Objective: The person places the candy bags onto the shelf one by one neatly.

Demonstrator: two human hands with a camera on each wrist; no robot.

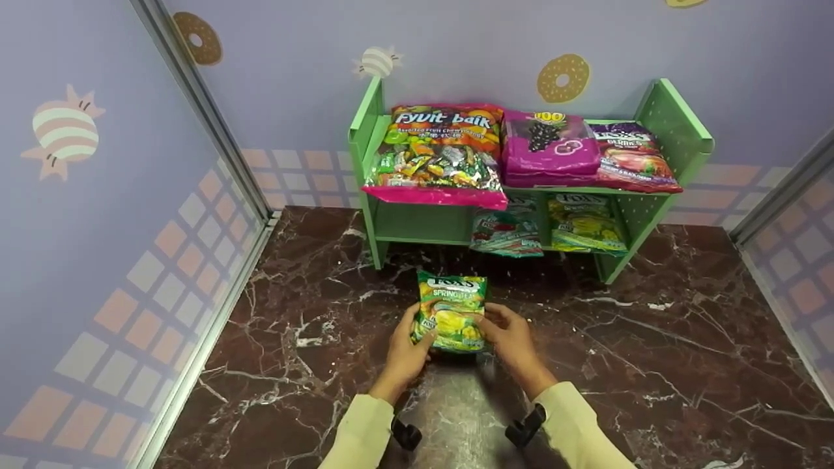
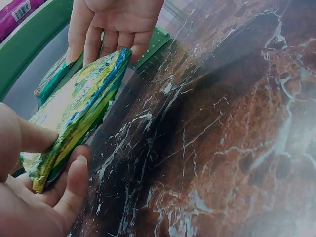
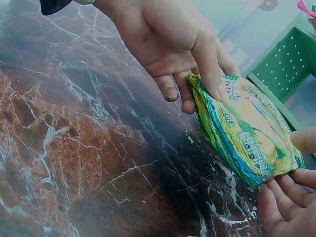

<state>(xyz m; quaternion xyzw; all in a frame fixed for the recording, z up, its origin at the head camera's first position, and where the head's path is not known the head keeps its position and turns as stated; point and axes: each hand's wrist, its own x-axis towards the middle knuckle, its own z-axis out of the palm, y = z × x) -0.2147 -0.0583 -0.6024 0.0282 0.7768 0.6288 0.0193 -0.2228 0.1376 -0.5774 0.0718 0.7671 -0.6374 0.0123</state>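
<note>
A green and yellow Fox's candy bag (image 1: 451,314) is held between both hands above the dark marble floor, its printed front turned up. My left hand (image 1: 407,346) grips the bag's left edge, thumb on the front and fingers underneath. At the opposite edge, my right hand (image 1: 513,335) pinches it, also with the thumb on top. In the left wrist view the candy bag (image 2: 81,98) tilts, showing its crimped lower edge. The right wrist view has the right hand (image 3: 291,205) at its lower right corner and the left hand (image 3: 163,39) above.
A green two-tier rack (image 1: 423,232) stands ahead against the wall. Its top holds a Fruit baik bag (image 1: 443,153), a purple candy bag (image 1: 550,146) and a Fox's berries bag (image 1: 632,156). Below lie a teal bag (image 1: 507,228) and another yellow-green Fox's bag (image 1: 585,223). Walls enclose both sides.
</note>
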